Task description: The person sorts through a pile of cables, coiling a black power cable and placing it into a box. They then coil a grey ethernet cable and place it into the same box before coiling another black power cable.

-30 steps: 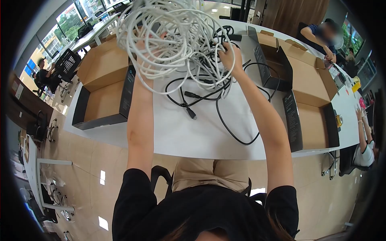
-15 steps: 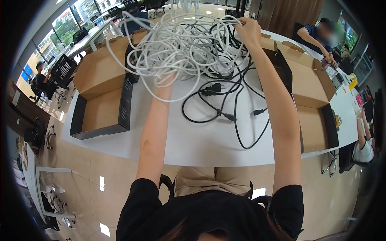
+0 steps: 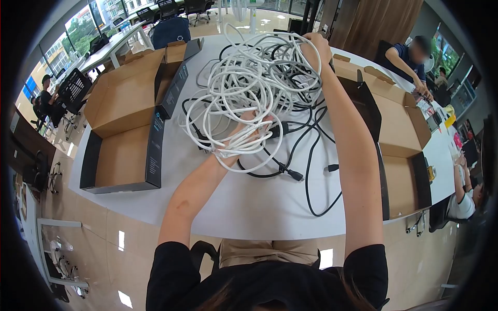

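At the near side of the counter, a loop of black power cord lies between the two forearms. A cord connector points toward the near edge. An open cardboard box stands at left with its lid raised; a second open carton stands at right, beyond the right forearm.

Farther in, the left hand sits inside the near part of the white cable bundle, with loops lying across the hand and wrist. The bundle occupies the middle of the counter, between the boxes, and is interlaced with black cord. The right hand is at its far right edge, with bent fingers against the outer loops. The fingertips of both hands are covered or turned away, so whether either hand closes on a strand cannot be told.

Step in hand, as judged: two-handed handling of the tangled bundle. Any further move calls for support from both sides, release of the loops from the left wrist, and care that the black cord is not dragged along.

At far right, another person sits at the counter.
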### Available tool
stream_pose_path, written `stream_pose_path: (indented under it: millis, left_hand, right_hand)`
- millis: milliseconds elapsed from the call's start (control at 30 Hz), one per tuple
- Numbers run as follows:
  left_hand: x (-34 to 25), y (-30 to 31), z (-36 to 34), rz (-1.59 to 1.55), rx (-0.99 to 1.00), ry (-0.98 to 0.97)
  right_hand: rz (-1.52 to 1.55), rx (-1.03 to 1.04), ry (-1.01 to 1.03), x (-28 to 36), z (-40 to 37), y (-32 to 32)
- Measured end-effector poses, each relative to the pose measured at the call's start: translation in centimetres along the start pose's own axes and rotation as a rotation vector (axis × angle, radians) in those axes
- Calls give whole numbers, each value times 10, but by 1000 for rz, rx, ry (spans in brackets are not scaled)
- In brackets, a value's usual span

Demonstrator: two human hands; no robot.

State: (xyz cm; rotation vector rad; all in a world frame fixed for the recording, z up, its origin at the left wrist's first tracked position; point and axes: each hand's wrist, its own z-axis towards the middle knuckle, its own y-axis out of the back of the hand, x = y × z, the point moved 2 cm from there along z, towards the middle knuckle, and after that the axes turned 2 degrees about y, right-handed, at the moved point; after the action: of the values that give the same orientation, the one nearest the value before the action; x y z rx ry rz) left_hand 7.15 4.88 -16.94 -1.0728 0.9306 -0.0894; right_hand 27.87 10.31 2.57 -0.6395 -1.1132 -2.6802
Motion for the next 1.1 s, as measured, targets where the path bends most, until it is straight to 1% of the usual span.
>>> stream_pose_path:
  millis: [33,100,133,167,200,267,300,333,400,433,500,533,567,667,700,767,800,833,867,900,967,1000,1033,1100]
  left_hand:
    - [-1,5,0,30,-7,27]
    - [1,17,-2,32,-20,106]
    - [-2,-2,-11,-138,-56,157]
    - [-4,-22,-23,-9,-215,59]
    - [-11,-32,-26,5,-297,170]
    - [-3,1,-6,13,-303,197]
    - [-6,12,-5,-63,-227,144]
    - [-8,24,-3,-57,-173,170]
    - [-19,16,-5,-42,-60,217]
    - [-21,15,-12,-94,-114,244]
    - [-23,30,-16,36,-87,233]
    - [-32,16,-24,133,-78,238]
    - [-41,2,-32,229,-68,243]
    - [-51,29,-25,411,-189,270]
    - [-56,23,-33,567,-205,232]
    - [-75,3,-39,814,-198,344]
    - [-85,2,-40,936,-193,395]
    - [-93,29,-36,1097,-211,452]
    - [-105,54,-30,1321,-40,347]
    - [-117,76,-23,1534,134,228]
    - [-118,65,-28,1544,121,283]
    - [-121,46,-36,1339,-63,452]
    - [-117,48,-41,1248,-103,453]
    - [-115,30,-59,1155,-110,465]
  right_hand:
    - [5,16,-15,-4,2,-5]
    - [1,39,37,-12,0,-9]
    - [-1,51,61,-17,-2,-11]
    - [-1,86,26,-25,-2,-15]
    - [-11,110,21,-40,1,-24]
    - [-28,159,11,-68,3,-40]
    - [-45,207,73,-75,-2,-37]
    - [-53,234,104,-80,-3,-37]
    - [-67,284,168,-93,-3,-40]
    - [-88,326,201,-98,-1,-38]
    - [130,512,140,-89,-9,-10]
    - [243,602,107,-91,-11,-1]
    - [232,653,178,-98,-7,6]
    - [237,735,209,-91,-15,49]
    - [212,700,257,-85,-21,66]
    - [159,636,350,-70,-46,99]
    - [214,594,302,-61,-60,112]
    - [271,551,252,-47,-78,121]
    - [327,509,203,-33,-96,127]
    - [299,433,332,-11,-116,130]
    - [274,318,598,23,-159,115]
    - [263,440,667,52,-185,110]
    - [206,554,815,69,-206,101]
    - [182,544,938,89,-247,75]
